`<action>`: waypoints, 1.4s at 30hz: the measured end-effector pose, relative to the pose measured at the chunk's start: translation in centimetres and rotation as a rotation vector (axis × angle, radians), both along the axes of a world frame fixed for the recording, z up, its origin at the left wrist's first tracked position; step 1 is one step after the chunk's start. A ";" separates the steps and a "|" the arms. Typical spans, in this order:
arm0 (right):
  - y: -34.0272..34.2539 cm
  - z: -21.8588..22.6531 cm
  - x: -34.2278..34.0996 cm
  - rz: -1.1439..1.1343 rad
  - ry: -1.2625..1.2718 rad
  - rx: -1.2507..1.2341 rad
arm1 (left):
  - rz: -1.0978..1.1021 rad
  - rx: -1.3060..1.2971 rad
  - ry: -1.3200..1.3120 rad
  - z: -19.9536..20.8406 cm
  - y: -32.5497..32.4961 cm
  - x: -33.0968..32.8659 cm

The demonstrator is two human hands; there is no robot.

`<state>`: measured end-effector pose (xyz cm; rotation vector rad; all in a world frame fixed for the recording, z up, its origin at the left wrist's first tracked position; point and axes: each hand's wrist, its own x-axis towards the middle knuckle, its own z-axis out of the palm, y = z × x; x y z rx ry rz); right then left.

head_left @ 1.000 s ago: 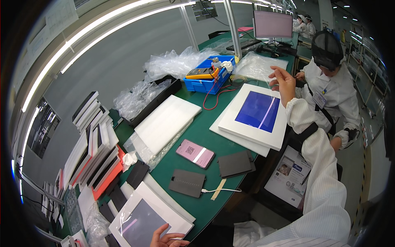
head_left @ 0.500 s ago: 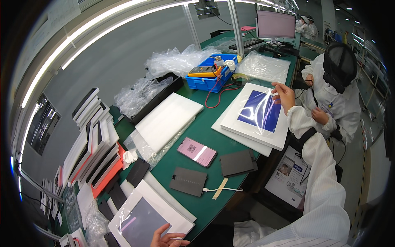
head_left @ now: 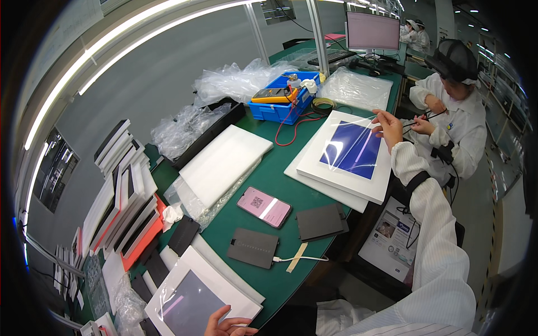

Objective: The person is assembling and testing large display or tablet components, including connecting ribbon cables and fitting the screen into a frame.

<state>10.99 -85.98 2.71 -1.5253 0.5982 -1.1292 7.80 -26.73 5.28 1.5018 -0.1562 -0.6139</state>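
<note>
My right hand [head_left: 388, 132] is at the far right corner of a white-framed panel [head_left: 350, 150] with a blue screen. Its bent fingers pinch the edge of clear film [head_left: 358, 137], which shines and creases over the screen. The panel rests on a white foam sheet [head_left: 297, 168] at the table's right edge. At the bottom, my left hand [head_left: 227, 323] is open, fingers apart, over the near corner of a second white-framed panel [head_left: 193, 299] with a grey screen. Whether its fingertips touch that panel, I cannot tell.
Between the panels lie a phone [head_left: 264, 206], a dark flat box [head_left: 253, 247] with a white cable, and other dark boxes [head_left: 320, 220]. Framed panels are stacked [head_left: 126, 196] at left. Foam sheets [head_left: 227, 165] and a blue bin [head_left: 284, 109] lie farther back. A co-worker [head_left: 451, 112] sits at right.
The view has shifted slightly. Both my hands keep nearly the same places over the panels. The co-worker's head has lifted, and their hands have come closer together on a dark cable.
</note>
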 end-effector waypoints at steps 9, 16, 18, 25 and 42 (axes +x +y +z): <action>-0.7 -0.8 0.2 -0.008 0.007 0.001 | 0.003 -0.005 0.024 0.1 0.0 0.0; -0.3 -1.2 0.3 -0.034 0.027 -0.093 | -0.003 0.018 0.029 0.2 0.1 -0.1; -0.6 -1.6 0.5 -0.030 0.046 -0.100 | -0.003 0.019 0.030 0.1 0.2 -0.1; 0.2 -1.3 0.3 0.051 0.056 -0.060 | 0.004 0.043 0.018 0.0 0.4 0.0; 6.6 -0.7 -3.8 -0.273 0.070 -0.499 | -0.047 0.082 -0.010 -0.3 1.4 -0.6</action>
